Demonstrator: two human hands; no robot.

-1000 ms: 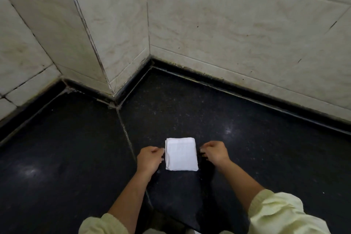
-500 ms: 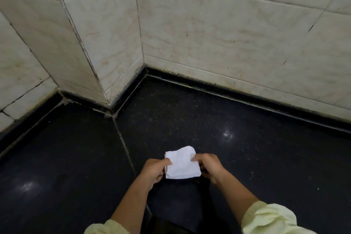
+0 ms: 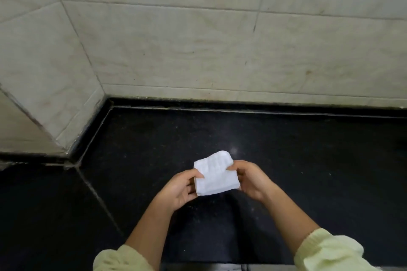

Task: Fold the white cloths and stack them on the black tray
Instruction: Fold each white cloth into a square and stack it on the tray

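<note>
A small folded white cloth [image 3: 214, 175] is held up above the black stone counter [image 3: 286, 160], its far corner curling upward. My left hand [image 3: 179, 189] pinches its left edge, thumb on top and fingers underneath. On the other side my right hand [image 3: 251, 179] grips the right edge the same way. No black tray is in view.
Pale marble-look wall tiles [image 3: 198, 50] rise behind the counter and form a corner at the left. A grout seam [image 3: 97, 196] runs diagonally across the counter left of my hands. Light yellow-green sleeves [image 3: 326, 251] cover my forearms near the bottom edge.
The cloth lay flat on the counter with my hands at its sides; both hands have taken hold of it and lifted it. The view has swung to the right.
</note>
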